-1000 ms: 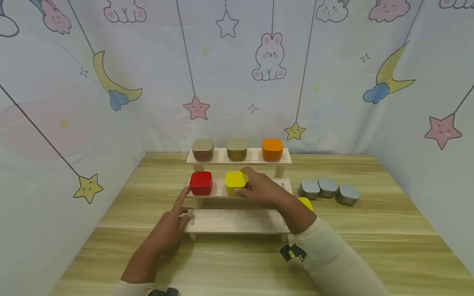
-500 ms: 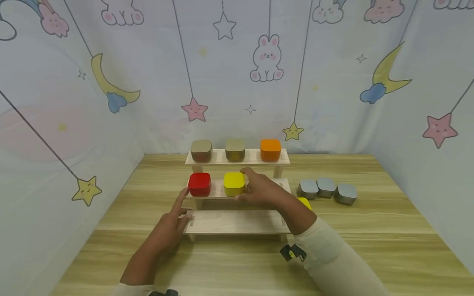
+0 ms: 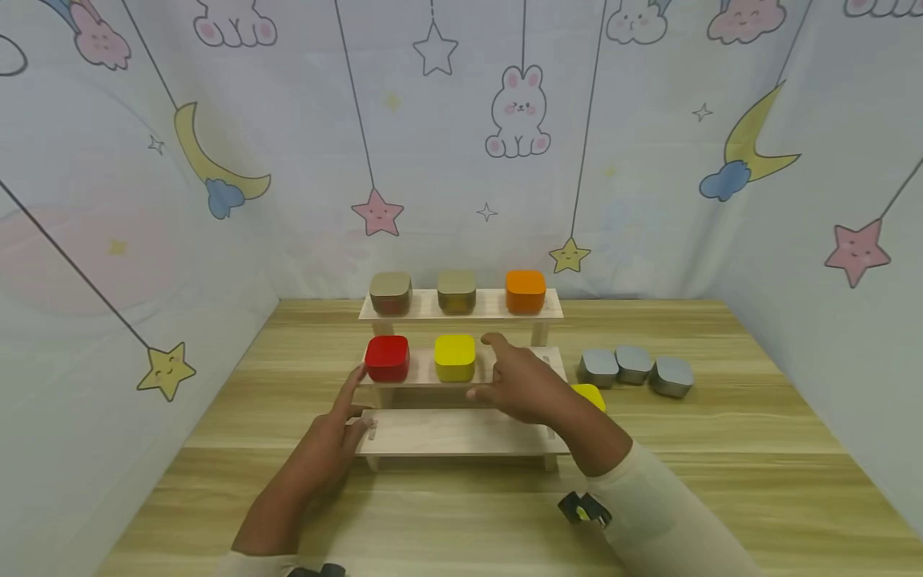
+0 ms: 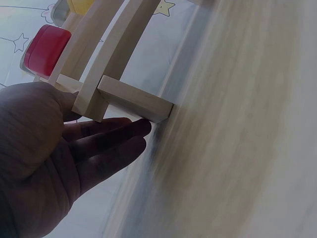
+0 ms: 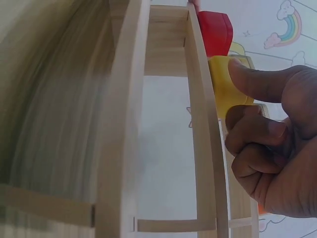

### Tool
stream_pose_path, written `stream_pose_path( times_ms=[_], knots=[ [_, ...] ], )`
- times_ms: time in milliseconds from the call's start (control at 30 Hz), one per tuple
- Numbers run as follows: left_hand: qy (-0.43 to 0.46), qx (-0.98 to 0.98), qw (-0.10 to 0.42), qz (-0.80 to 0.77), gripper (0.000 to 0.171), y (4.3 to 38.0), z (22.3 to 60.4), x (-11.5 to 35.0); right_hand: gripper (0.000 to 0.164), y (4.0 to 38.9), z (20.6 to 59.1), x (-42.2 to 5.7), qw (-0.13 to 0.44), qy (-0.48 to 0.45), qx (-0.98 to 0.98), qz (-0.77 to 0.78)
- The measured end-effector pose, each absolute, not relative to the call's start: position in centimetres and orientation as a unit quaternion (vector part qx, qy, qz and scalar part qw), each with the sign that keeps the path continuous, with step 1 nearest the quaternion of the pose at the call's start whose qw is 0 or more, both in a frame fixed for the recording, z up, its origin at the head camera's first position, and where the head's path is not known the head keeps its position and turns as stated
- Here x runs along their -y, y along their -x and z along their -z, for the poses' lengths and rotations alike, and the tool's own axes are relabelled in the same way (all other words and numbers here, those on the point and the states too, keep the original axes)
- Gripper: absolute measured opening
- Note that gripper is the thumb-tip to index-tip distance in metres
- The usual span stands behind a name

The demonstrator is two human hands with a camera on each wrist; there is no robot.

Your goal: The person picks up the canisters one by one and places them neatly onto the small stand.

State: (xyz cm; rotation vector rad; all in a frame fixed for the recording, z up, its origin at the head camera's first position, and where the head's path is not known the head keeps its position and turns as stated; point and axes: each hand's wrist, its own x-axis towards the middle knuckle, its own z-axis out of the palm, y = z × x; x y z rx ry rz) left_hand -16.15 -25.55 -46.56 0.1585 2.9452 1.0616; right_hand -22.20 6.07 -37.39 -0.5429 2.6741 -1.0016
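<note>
On the middle tier of a three-tier wooden stand, a red rounded-square block sits at the left and a yellow rounded-square block beside it. My right hand is just right of the yellow block, apart from it in the head view. Its thumb and forefinger are spread and the other fingers loosely bent, with nothing held. My left hand rests against the stand's left end, forefinger by the red block. In the left wrist view, its thumb is at the shelf end and the other fingers extend below.
On the top tier stand two grey-topped blocks and an orange block. Three grey blocks lie on the table right of the stand. Another yellow block is partly hidden behind my right wrist. A patterned curtain encloses the table.
My right hand has let go of the yellow block on the middle tier and drawn back slightly to the right. The left hand has stayed at the stand's left end.
</note>
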Motion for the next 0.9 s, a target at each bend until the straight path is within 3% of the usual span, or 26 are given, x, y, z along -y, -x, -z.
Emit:
stream_pose_path(
  times_ms=[333, 633, 900],
  knots=[
    [-0.039, -0.937, 0.015, -0.347, 0.092, 16.3, 46.5, 25.5, 0.096, 20.0, 38.5, -8.1, 0.077, 0.147, -0.914, 0.37],
    [-0.047, -0.937, 0.012, -0.346, 0.091, 16.3, 46.6, 25.6, 0.094, 18.8, 40.0, -11.2, 0.007, 0.159, -0.905, 0.394],
    [-0.053, -0.936, 0.011, -0.348, 0.09, 16.3, 46.7, 25.6, 0.101, 18.6, 40.8, -13.2, 0.002, 0.138, -0.893, 0.429]
  ],
)
